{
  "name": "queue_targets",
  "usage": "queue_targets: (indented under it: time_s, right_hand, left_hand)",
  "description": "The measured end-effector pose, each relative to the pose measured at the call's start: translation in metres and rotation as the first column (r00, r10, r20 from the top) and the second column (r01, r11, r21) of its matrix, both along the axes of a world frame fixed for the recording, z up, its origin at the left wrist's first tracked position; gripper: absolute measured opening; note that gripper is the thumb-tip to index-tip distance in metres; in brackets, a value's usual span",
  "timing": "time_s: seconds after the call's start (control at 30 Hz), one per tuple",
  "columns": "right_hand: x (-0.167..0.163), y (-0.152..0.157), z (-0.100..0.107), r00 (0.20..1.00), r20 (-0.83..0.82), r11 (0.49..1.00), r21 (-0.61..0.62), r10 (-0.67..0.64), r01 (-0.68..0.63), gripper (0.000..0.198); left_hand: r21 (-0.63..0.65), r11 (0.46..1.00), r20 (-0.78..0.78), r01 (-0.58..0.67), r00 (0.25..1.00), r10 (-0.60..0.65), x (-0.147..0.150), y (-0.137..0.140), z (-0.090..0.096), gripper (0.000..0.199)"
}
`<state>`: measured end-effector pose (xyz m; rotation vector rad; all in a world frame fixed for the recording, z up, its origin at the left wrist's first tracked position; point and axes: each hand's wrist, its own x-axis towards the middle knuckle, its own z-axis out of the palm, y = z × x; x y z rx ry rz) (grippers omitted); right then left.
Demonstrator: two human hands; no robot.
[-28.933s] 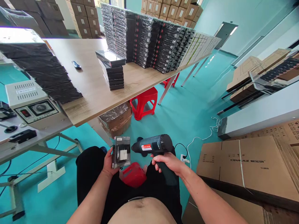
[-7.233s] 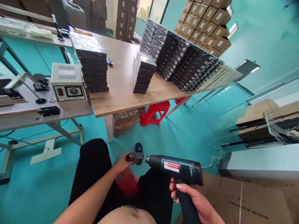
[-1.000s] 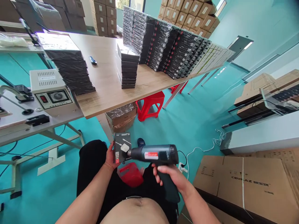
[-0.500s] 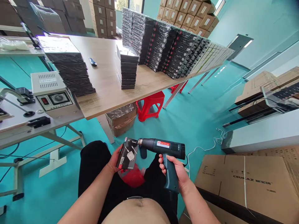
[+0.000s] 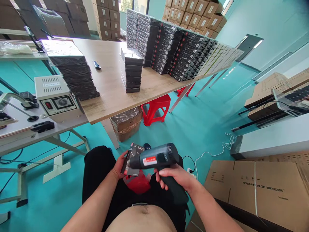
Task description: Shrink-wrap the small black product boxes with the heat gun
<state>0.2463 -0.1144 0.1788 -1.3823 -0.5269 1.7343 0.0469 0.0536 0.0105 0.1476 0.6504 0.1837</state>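
My left hand [image 5: 120, 165] grips a black charger box [image 5: 138, 149] by its left side, above my lap. White print of a charger and cable marks its front, now partly covered. In my right hand [image 5: 172, 176] is a dark heat gun [image 5: 158, 155] with a red and white label, held by its handle. Its nozzle points left, in front of the box face; whether the two touch I cannot tell. Beneath the box, between my legs, lies something red [image 5: 137, 183], partly hidden.
Ahead stands a wooden table [image 5: 108, 106] bearing wrapped box stacks [image 5: 166, 48], a shorter stack [image 5: 132, 71] and a small blue-black tool [image 5: 97, 65]. A red stool [image 5: 156, 111] is below. At left sits a machine with a dial [image 5: 58, 100]; at right, cartons [image 5: 231, 187] and a white cable [image 5: 205, 153].
The heat gun has swung left and down, its nozzle passing from the box's upper right edge to across its face. My left hand and the box stay nearly in place.
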Motion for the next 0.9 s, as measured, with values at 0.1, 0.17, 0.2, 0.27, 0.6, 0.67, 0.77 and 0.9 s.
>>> queue_targets:
  time_s: [0.1,0.17,0.2,0.27,0.6,0.67,0.77,0.9]
  right_hand:
    - [0.0,0.007,0.009,0.994,0.094,0.999,-0.001,0.054,-0.055,0.03]
    - [-0.003,0.015,0.011,0.984,0.145,0.994,0.024,-0.106,0.103,0.03]
    - [-0.005,0.018,0.012,0.969,0.166,0.983,0.036,-0.184,0.18,0.031]
    - [-0.01,0.018,0.014,0.96,0.186,0.978,0.035,-0.208,0.205,0.03]
    - [-0.006,0.018,0.01,0.956,0.202,0.978,0.05,-0.21,0.205,0.031]
    - [-0.005,0.023,0.013,0.968,0.172,0.983,0.066,-0.181,0.172,0.031]
    - [-0.006,0.021,0.019,0.981,0.159,0.991,0.053,0.113,-0.123,0.021]
    - [-0.009,0.018,0.02,0.979,0.202,0.998,0.057,0.011,-0.024,0.025]
  left_hand:
    - [0.001,1.0,0.004,-0.031,0.999,0.031,0.0,0.0,-0.002,0.043]
    - [-0.01,0.999,0.002,-0.038,0.999,0.038,0.0,0.0,-0.001,0.042]
    - [-0.017,0.999,0.002,-0.041,0.999,0.041,0.0,0.001,-0.001,0.042]
    - [-0.025,0.998,0.001,-0.058,0.998,0.058,0.0,0.002,0.0,0.042]
    - [0.01,0.998,0.005,-0.06,0.998,0.06,-0.001,0.003,-0.003,0.042]
    - [0.017,0.999,-0.006,-0.033,0.999,0.033,-0.001,0.002,-0.004,0.043]
    - [0.041,0.999,-0.004,-0.015,1.0,0.015,-0.002,0.003,-0.006,0.043]
    - [0.037,0.999,0.0,-0.032,0.999,0.032,-0.002,0.003,-0.006,0.043]
